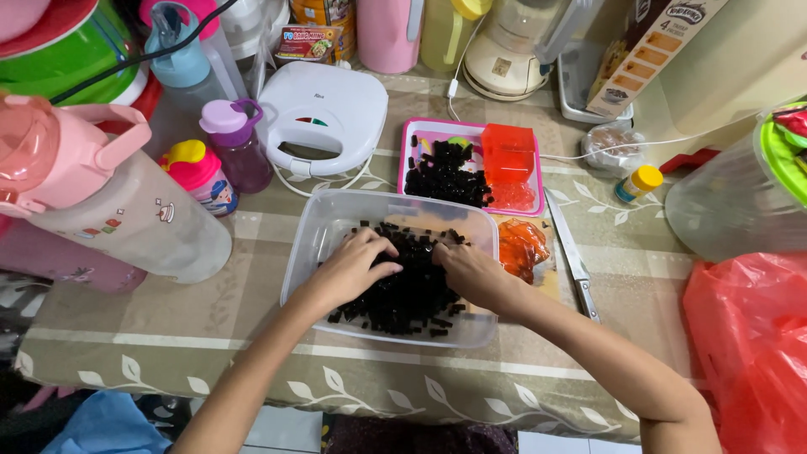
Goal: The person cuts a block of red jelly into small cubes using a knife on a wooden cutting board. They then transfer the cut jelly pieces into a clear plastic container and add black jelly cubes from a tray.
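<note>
Now both hands, left hand [357, 267] and right hand [471, 271], rest half-curled, gripping nothing, on black jelly cubes [408, 294] inside the clear plastic tub [315, 227] on the desk [210, 336].

black jelly cubes [403, 290], pink tray [412, 134], leaf-patterned tablecloth [353, 382]

Container [307, 244] at frame centre w/ jelly cubes [412, 290] inside, left hand [353, 269] & right hand [475, 273] resting in cubes, tray [412, 134] behind it, knife [576, 261] to its right, sandwich maker [324, 109] upper left of centre, bottles [210, 160] far left.
</note>
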